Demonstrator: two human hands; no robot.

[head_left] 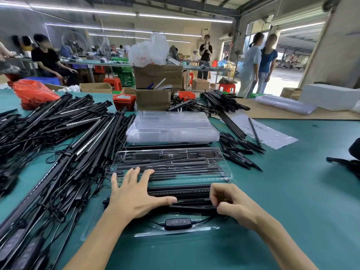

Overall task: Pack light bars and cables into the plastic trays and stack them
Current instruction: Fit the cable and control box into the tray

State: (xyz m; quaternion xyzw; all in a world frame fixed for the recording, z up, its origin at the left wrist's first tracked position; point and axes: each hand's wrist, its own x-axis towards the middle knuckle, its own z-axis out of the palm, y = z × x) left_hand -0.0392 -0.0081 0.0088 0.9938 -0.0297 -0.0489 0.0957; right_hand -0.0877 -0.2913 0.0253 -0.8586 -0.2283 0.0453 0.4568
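Note:
A clear plastic tray (136, 230) lies open in front of me on the green table. Black light bars (187, 191) lie in it, with a black cable controller (178, 223) in its near groove. My left hand (134, 193) lies flat with spread fingers on the bars' left part and on the tray's lid (175, 158) behind. My right hand (231, 203) curls its fingers at the bars' right end; what it pinches is hidden. A stack of empty clear trays (172, 125) stands further back.
A big heap of black light bars with cables (58, 133) covers the left of the table. Black ground stakes (239, 151) lie at the right, more bars (220, 102) behind. Cardboard boxes (153, 98) and red bins (124, 101) stand at the back; several people beyond.

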